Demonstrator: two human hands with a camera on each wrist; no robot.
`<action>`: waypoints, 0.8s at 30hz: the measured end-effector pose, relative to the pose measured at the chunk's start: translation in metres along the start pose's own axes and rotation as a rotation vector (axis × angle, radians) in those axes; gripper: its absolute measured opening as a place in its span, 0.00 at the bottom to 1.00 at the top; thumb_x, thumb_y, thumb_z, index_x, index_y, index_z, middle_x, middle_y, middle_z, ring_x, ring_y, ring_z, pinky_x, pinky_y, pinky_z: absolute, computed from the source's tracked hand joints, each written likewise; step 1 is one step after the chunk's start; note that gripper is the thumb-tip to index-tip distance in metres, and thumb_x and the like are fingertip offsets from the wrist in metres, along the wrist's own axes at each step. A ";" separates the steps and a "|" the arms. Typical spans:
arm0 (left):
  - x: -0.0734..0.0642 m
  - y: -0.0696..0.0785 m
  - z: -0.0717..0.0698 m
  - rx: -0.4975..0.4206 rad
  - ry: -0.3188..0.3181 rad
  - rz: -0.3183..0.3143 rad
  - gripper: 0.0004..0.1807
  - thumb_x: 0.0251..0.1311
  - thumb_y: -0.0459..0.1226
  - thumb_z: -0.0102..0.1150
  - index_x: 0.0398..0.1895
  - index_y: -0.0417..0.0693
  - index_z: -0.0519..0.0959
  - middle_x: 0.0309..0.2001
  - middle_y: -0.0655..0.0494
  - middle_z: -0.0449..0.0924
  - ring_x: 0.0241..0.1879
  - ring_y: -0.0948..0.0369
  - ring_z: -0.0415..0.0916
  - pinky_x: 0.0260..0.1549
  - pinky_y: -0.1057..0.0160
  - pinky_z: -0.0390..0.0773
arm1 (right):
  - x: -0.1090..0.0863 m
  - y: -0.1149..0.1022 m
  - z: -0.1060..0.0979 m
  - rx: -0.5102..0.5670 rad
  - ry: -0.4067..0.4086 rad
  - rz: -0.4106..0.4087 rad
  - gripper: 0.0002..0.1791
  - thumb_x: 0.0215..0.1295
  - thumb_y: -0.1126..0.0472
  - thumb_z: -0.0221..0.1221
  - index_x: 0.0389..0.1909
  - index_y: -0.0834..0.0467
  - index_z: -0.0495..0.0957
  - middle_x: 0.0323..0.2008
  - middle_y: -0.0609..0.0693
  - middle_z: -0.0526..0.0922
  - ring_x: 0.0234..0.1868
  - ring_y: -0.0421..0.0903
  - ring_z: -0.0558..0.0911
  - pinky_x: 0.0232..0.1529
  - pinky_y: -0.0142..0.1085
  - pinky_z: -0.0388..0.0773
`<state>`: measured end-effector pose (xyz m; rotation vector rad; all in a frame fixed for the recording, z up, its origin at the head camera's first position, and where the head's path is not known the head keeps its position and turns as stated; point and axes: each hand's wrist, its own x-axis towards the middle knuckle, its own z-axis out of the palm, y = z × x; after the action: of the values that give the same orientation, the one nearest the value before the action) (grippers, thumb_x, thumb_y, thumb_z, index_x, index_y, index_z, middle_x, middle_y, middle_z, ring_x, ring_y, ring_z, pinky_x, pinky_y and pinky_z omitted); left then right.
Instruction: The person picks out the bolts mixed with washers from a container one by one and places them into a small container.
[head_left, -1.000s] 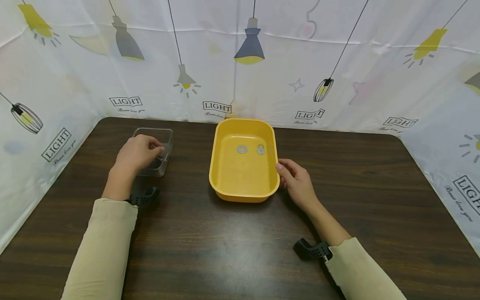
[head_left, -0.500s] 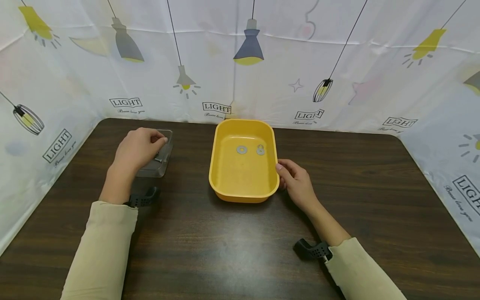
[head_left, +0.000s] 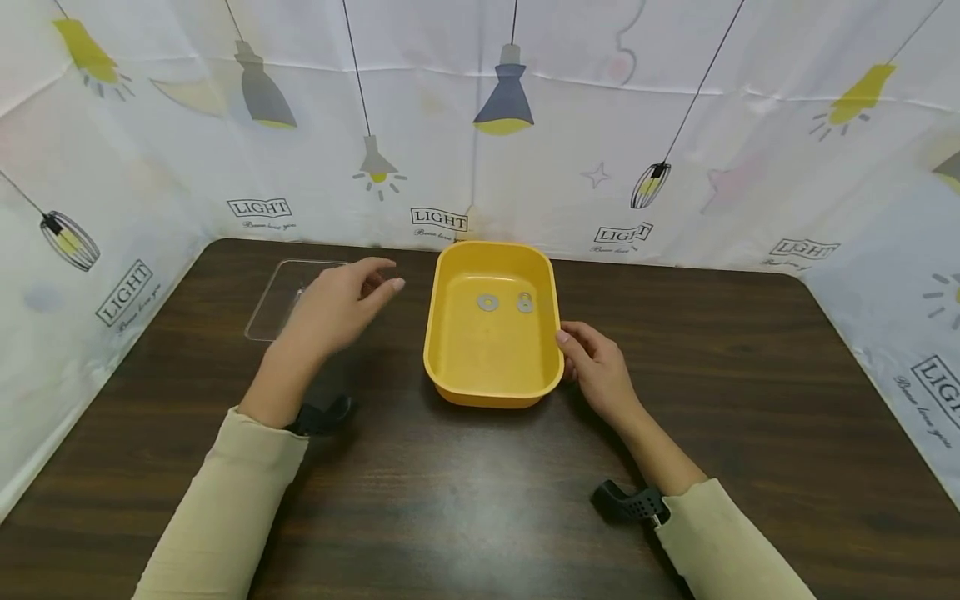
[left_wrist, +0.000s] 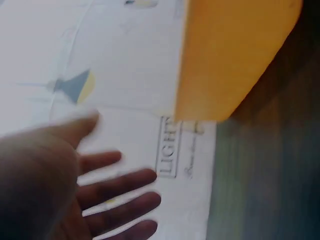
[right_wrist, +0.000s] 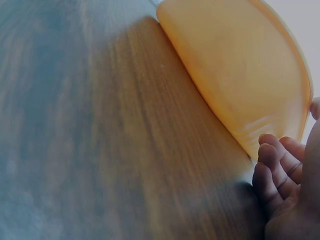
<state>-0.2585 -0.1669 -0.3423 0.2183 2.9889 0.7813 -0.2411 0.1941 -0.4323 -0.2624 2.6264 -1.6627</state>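
Observation:
A yellow plastic tray [head_left: 491, 358] stands mid-table with flat grey washers inside: a larger one [head_left: 487, 302] and smaller overlapping ones [head_left: 525, 302] to its right. My right hand [head_left: 600, 371] holds the tray's right side, thumb on the rim; in the right wrist view its fingers [right_wrist: 270, 160] lie against the outer wall. Between a clear plastic box [head_left: 268, 300] and the tray is my left hand [head_left: 333, 308], thumb and fingertips pointing toward the tray. The left wrist view shows its fingers [left_wrist: 125, 185] spread, with nothing seen in them. My left hand and wrist hide part of the clear box.
The dark wooden table [head_left: 465, 500] ends at a white cloth backdrop [head_left: 420, 100] printed with lamps, close behind the tray. Black wrist straps [head_left: 630, 504] sit on both forearms.
My left hand has risen from the clear box and moved right toward the yellow tray, its thumb and fingers parting. The right hand has stayed at the tray's side.

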 end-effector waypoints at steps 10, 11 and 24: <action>-0.001 0.011 0.029 -0.003 -0.115 0.093 0.42 0.70 0.69 0.37 0.78 0.56 0.62 0.75 0.52 0.66 0.75 0.50 0.63 0.72 0.42 0.64 | 0.002 0.004 0.007 0.017 -0.009 0.012 0.24 0.78 0.47 0.51 0.60 0.60 0.78 0.31 0.54 0.79 0.27 0.46 0.78 0.30 0.32 0.78; -0.001 0.012 0.031 0.001 -0.118 0.099 0.41 0.71 0.68 0.37 0.78 0.54 0.62 0.75 0.51 0.65 0.75 0.50 0.63 0.72 0.42 0.63 | 0.003 0.003 0.007 0.016 -0.017 0.023 0.24 0.78 0.46 0.51 0.61 0.59 0.78 0.32 0.54 0.80 0.28 0.45 0.78 0.31 0.32 0.79; 0.021 0.015 0.031 0.073 -0.119 0.098 0.42 0.70 0.67 0.40 0.82 0.64 0.49 0.81 0.52 0.52 0.79 0.46 0.54 0.73 0.38 0.59 | 0.026 -0.047 -0.047 -0.433 -0.371 0.132 0.41 0.76 0.31 0.39 0.76 0.56 0.59 0.71 0.61 0.70 0.65 0.60 0.76 0.64 0.58 0.74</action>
<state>-0.2752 -0.1354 -0.3624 0.4020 2.9150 0.6425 -0.2658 0.2126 -0.3685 -0.3545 2.6075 -0.8880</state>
